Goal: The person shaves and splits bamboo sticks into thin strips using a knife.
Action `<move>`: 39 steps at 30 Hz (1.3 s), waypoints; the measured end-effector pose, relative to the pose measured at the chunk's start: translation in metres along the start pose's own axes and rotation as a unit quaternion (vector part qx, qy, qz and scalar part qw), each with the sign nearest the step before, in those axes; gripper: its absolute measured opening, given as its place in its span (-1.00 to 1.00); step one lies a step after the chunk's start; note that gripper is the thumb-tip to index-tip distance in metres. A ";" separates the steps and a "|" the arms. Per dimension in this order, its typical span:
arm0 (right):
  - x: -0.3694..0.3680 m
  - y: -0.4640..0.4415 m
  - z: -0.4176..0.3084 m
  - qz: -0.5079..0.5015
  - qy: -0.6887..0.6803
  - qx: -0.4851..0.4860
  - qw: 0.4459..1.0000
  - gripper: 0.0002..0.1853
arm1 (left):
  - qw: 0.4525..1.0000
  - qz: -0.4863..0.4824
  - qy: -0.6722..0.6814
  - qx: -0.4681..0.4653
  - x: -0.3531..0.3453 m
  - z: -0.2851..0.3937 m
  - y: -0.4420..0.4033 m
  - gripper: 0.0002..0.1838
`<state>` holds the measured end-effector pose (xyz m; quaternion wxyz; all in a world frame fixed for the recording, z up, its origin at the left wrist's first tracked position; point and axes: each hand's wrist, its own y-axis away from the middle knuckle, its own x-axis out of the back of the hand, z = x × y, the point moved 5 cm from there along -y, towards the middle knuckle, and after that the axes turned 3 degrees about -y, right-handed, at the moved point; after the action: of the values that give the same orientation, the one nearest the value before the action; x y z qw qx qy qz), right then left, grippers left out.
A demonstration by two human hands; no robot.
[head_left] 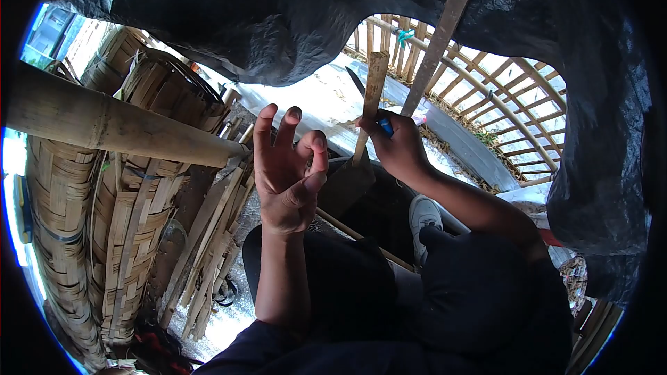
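Observation:
My left hand (286, 173) is raised near the middle, its fingers apart and partly bent, with nothing between them. To its right, my right hand (397, 147) is closed around a knife with a blue handle (385, 126). The knife's dark pointed blade (355, 80) shows beyond an upright bamboo piece (374, 87). This piece crosses in front of the knife, beside my right fingertips; whether they grip it too, I cannot tell. Its lower end reaches down to a dark surface between the hands.
Woven bamboo baskets (59, 215) and a thick bamboo pole (125, 121) fill the left. Split bamboo strips (212, 253) lean beside them. Dark plastic sheeting (229, 21) hangs overhead and at the right. A flat slat (445, 35) slants down behind my right hand, near a bamboo lattice (497, 101).

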<state>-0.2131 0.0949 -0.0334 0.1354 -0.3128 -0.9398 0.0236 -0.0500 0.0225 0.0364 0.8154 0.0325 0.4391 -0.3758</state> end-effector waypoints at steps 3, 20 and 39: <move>0.000 0.000 0.000 -0.001 0.000 0.002 1.000 -0.74 | 1.000 -0.015 -0.006 -0.009 0.005 -0.001 -0.001 0.01; -0.010 -0.005 -0.015 -0.131 0.057 0.029 0.989 -0.80 | 0.996 -0.003 -0.058 -0.068 -0.002 0.023 -0.007 -0.09; 0.000 -0.023 0.020 -0.196 0.122 0.027 0.973 -0.69 | 0.927 -0.029 -0.360 -0.102 0.022 0.051 0.004 -0.76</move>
<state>-0.2323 0.0774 -0.0499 0.2591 -0.1189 -0.9584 -0.0163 -0.0049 -0.0068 0.0505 0.9063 -0.2012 0.1523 -0.3391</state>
